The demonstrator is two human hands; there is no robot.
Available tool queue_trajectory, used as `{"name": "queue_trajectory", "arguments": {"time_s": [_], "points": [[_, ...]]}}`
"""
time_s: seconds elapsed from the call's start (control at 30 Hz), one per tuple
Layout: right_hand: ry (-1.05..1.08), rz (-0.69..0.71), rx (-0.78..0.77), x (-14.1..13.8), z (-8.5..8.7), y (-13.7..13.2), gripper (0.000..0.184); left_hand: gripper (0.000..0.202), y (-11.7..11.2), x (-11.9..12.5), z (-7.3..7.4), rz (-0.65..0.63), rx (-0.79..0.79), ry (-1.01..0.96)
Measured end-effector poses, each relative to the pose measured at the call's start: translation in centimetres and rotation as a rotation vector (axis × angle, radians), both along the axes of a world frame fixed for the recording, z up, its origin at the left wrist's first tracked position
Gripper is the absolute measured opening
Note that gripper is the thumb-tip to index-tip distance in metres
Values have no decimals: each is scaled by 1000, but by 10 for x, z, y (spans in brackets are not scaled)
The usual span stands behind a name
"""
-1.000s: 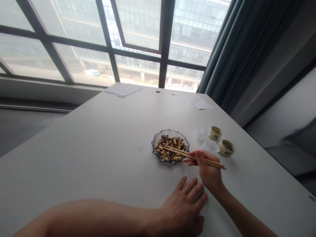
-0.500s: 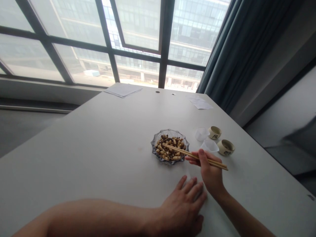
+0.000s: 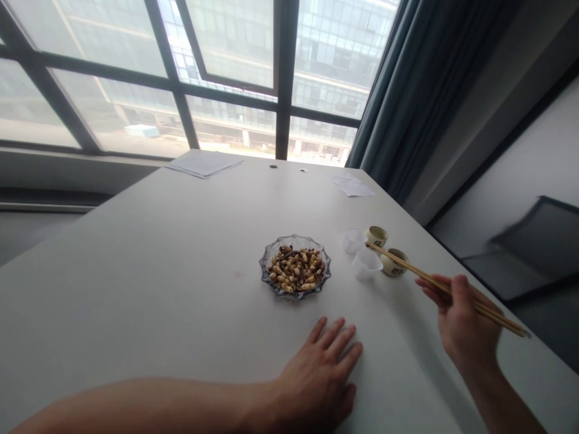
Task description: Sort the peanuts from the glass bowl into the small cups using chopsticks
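A scalloped glass dish (image 3: 271, 283) full of peanuts and dark beans sits mid-table. My right hand (image 3: 465, 328) is closed on a pair of wooden chopsticks (image 3: 434, 283), held to the right of the dish; their tips hover over the two small clear plastic cups (image 3: 365, 264) and the two cream ceramic cups (image 3: 377, 235). I cannot make out whether anything is pinched at the tips. My left hand (image 3: 321, 367) lies flat on the white table (image 3: 158, 271) with fingers spread, just in front of the dish, holding nothing.
Sheets of paper (image 3: 203, 163) lie at the table's far edge, and a smaller slip (image 3: 355, 188) at the far right. Beyond are large windows and a grey curtain (image 3: 407, 90). A dark chair back (image 3: 534, 241) stands off the table's right edge.
My right hand has drawn the chopsticks out of the dish and swung them right, tips now over the small cups. The view has shifted slightly; my left hand stays flat.
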State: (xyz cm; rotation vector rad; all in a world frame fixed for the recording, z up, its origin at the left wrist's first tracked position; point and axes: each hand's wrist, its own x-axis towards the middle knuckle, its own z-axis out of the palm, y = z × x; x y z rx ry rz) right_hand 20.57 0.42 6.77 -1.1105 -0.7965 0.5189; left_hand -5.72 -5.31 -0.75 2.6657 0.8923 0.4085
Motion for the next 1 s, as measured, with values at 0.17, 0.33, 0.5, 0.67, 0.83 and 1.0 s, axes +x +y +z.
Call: {"name": "queue_trajectory", "arguments": {"time_s": [0.17,0.33,0.5,0.67,0.83,1.0], "points": [[-24,-103,-27,45,-25,-4,44,57,2,-1,-2,-3,-17,-9],[-76,-110,-69,61,-38,-13,46,57,3,-1,-1,-14,-22,-2],[-111,-142,-40,67,-32,-20,47,56,3,0,-1,-17,-30,5],[-158,-116,6,44,-16,-25,39,57,2,-1,-1,-14,-28,6],[-268,182,14,-19,-4,-23,31,57,0,0,1,-8,-8,15],[-329,522,32,-85,-9,-3,26,55,-1,1,4,4,25,13]]}}
